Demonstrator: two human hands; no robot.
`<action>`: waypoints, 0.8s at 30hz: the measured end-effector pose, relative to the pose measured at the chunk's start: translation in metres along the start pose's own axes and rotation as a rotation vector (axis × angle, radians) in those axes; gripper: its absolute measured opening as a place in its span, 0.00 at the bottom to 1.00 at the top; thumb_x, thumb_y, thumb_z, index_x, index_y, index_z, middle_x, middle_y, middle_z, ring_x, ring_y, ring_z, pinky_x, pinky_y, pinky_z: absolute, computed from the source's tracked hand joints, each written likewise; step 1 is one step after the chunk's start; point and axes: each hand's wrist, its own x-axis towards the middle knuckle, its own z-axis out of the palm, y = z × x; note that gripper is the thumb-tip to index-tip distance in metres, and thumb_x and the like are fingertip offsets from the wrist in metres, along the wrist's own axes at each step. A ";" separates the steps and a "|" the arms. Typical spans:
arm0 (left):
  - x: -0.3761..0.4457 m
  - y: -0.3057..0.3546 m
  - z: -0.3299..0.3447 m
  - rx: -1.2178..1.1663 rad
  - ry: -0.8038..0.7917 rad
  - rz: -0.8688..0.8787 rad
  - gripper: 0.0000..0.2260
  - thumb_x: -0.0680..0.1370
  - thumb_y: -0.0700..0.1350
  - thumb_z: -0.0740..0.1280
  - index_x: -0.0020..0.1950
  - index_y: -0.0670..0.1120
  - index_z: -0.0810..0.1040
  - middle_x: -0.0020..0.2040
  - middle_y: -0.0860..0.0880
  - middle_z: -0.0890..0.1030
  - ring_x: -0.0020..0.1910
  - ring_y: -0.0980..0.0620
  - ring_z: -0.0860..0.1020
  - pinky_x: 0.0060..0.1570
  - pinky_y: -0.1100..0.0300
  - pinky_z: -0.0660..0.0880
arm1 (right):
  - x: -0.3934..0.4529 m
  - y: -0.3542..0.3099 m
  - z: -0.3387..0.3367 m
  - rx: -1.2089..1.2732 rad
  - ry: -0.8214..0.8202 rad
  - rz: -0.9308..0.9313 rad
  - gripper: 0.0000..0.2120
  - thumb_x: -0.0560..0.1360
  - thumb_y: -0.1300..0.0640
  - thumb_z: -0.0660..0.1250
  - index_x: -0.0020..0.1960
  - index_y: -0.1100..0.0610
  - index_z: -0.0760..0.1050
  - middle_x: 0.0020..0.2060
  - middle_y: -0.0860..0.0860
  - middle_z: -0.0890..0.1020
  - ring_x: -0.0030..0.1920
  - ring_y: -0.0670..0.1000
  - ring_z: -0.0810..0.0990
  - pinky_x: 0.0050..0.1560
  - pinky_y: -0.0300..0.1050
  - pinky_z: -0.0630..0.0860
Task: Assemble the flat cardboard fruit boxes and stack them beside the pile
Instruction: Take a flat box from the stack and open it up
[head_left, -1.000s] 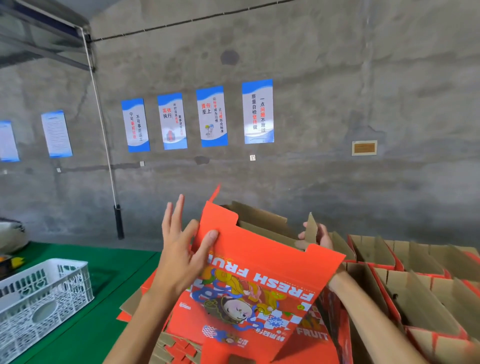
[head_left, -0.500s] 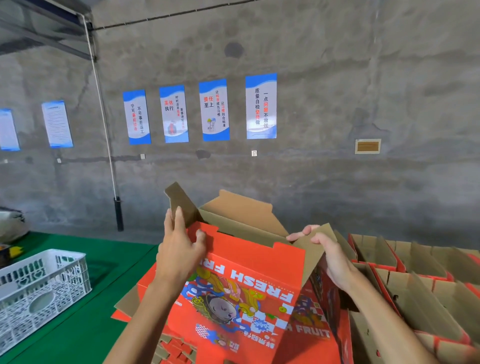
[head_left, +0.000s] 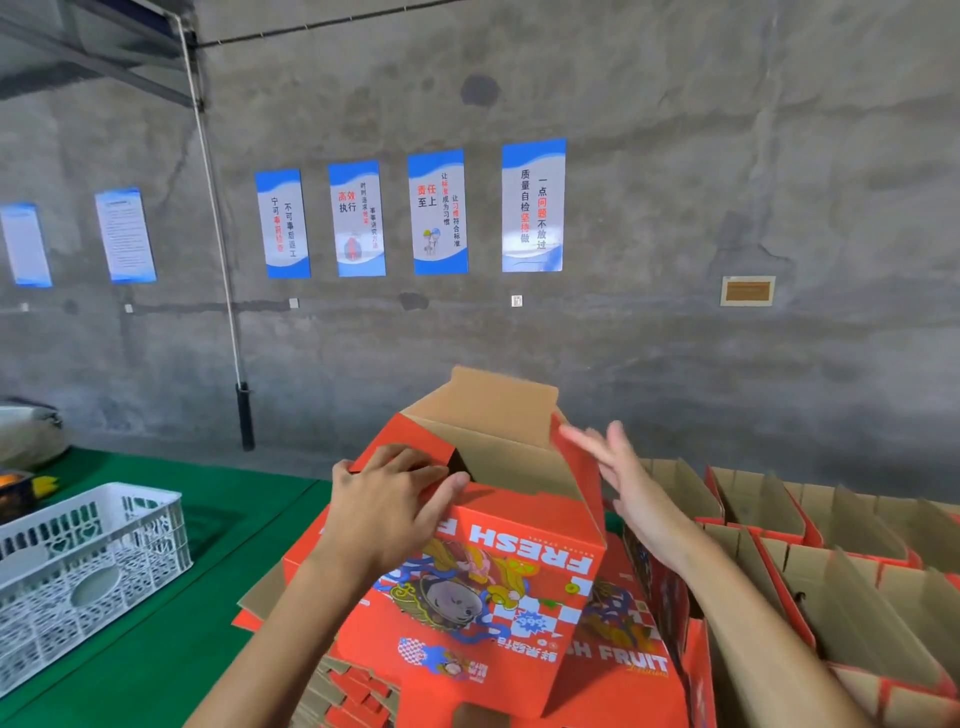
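Grey concrete wall behind, a red fruit box half-formed above the flat pile

Left hand curls over the near top edge, pressing a flap inward, likely to lock it; right hand is flat with straight fingers against the right side flap, steadying it. Upside-down print reads "FRESH", "FRUIT" below; assembled boxes stand to the right, a white crate on the green mat, blue wall posters in Chinese

wall: grey concrete wall | on it: six blue-white posters | below wall: green floor mat | on mat: white plastic crate
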 end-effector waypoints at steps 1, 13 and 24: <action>0.000 0.002 0.000 0.012 -0.002 -0.006 0.33 0.79 0.72 0.39 0.68 0.65 0.78 0.69 0.67 0.74 0.74 0.64 0.64 0.63 0.46 0.66 | 0.004 0.003 0.001 -0.123 -0.020 -0.013 0.21 0.79 0.25 0.48 0.64 0.24 0.74 0.80 0.43 0.62 0.80 0.49 0.60 0.79 0.61 0.57; 0.000 -0.005 0.013 -0.164 0.117 -0.099 0.20 0.80 0.61 0.52 0.66 0.54 0.71 0.67 0.59 0.75 0.70 0.57 0.72 0.58 0.49 0.72 | 0.015 0.011 0.022 -0.334 0.074 -0.308 0.24 0.78 0.28 0.60 0.69 0.36 0.75 0.66 0.33 0.77 0.68 0.34 0.72 0.67 0.39 0.73; 0.000 -0.003 0.024 -0.112 0.058 -0.069 0.23 0.80 0.58 0.49 0.65 0.63 0.80 0.77 0.60 0.69 0.77 0.58 0.62 0.62 0.46 0.71 | 0.044 0.005 0.051 -1.031 0.031 0.026 0.38 0.76 0.27 0.62 0.79 0.42 0.56 0.73 0.50 0.68 0.75 0.56 0.64 0.71 0.64 0.63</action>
